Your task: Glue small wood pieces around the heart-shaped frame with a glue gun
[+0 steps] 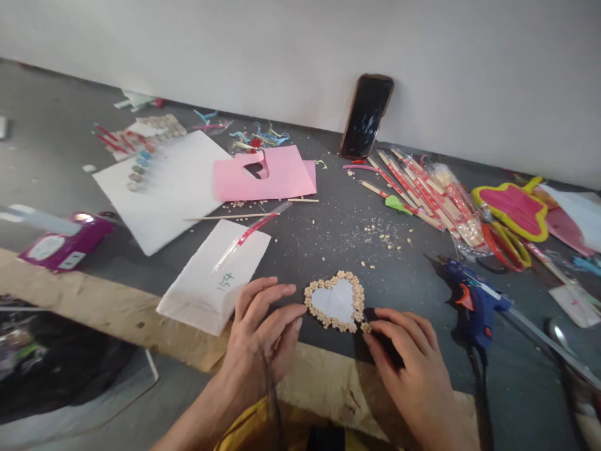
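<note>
A white paper heart lies flat near the table's front edge, rimmed with small beige wooden bits. My left hand is at its left side, fingers loosely apart, the index fingertip at or touching the rim. Between the thumb and forefinger of my right hand is a small cluster of wooden bits, just off the heart's lower right edge. Whether the cluster touches the rim I cannot tell. To the right of that hand lies a blue glue gun with a long glue stick in its back.
Wrapped chopsticks, scissors and a pink star with yellow edging lie at the right. A phone leans on the wall. White sheets, pink paper and a purple box are leftward; crumbs are scattered mid-table.
</note>
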The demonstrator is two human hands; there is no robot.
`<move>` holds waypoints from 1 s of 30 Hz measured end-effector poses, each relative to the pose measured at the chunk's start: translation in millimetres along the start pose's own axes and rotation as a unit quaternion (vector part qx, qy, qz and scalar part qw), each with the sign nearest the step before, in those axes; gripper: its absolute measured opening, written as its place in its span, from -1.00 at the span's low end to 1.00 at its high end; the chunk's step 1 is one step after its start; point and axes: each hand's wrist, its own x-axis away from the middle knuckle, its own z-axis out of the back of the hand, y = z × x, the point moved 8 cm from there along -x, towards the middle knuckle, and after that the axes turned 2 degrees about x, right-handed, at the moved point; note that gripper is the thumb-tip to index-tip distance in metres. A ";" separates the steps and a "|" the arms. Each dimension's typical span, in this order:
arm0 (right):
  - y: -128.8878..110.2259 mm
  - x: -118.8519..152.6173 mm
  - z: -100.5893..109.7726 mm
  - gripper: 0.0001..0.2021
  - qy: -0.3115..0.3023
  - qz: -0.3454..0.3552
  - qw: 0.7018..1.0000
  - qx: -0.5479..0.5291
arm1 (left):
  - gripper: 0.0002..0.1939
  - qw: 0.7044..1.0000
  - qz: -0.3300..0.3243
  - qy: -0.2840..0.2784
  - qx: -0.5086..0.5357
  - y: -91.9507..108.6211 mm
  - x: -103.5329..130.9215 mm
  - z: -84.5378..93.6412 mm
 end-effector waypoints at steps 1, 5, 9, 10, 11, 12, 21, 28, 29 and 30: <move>0.4 0.6 -0.7 -0.91 -0.002 0.000 1.000 0.000 | -0.76 1.000 0.001 0.001 0.002 0.0 -0.4 0.0; 0.1 0.5 -1.2 -0.91 -0.002 0.008 1.000 0.000 | -0.77 1.000 -0.001 0.005 0.005 0.5 -1.9 0.3; -1.8 -1.0 -1.3 -0.91 0.001 0.016 1.000 -0.001 | -0.77 1.000 -0.001 0.005 0.008 0.2 -2.2 -0.2; -1.6 -1.1 -1.9 -0.91 -0.002 0.013 1.000 -0.001 | -0.77 1.000 -0.001 0.006 0.008 0.2 -2.2 0.0; -0.9 -0.9 -2.7 -0.90 -0.006 0.007 1.000 -0.002 | -0.77 1.000 -0.002 0.007 0.008 0.3 -2.2 0.1; 0.0 -0.7 -3.5 -0.90 -0.009 0.001 1.000 -0.002 | -0.78 1.000 -0.002 0.008 0.008 0.5 -2.2 0.3; 2.0 0.1 -4.0 -0.91 -0.006 0.010 1.000 -0.008 | -0.79 1.000 0.005 -0.001 0.008 -0.8 -1.4 -1.2; 0.5 -1.1 -4.6 -0.92 -0.005 0.021 1.000 -0.005 | -0.80 1.000 0.001 -0.005 0.005 -1.8 0.8 -2.0; 0.6 -0.8 -4.5 -0.92 -0.006 0.020 1.000 -0.004 | -0.79 1.000 0.001 -0.005 0.005 -1.7 0.7 -2.0; 0.8 -0.3 -4.3 -0.92 -0.007 0.019 1.000 -0.003 | -0.79 1.000 0.002 -0.004 0.004 -1.6 0.6 -2.0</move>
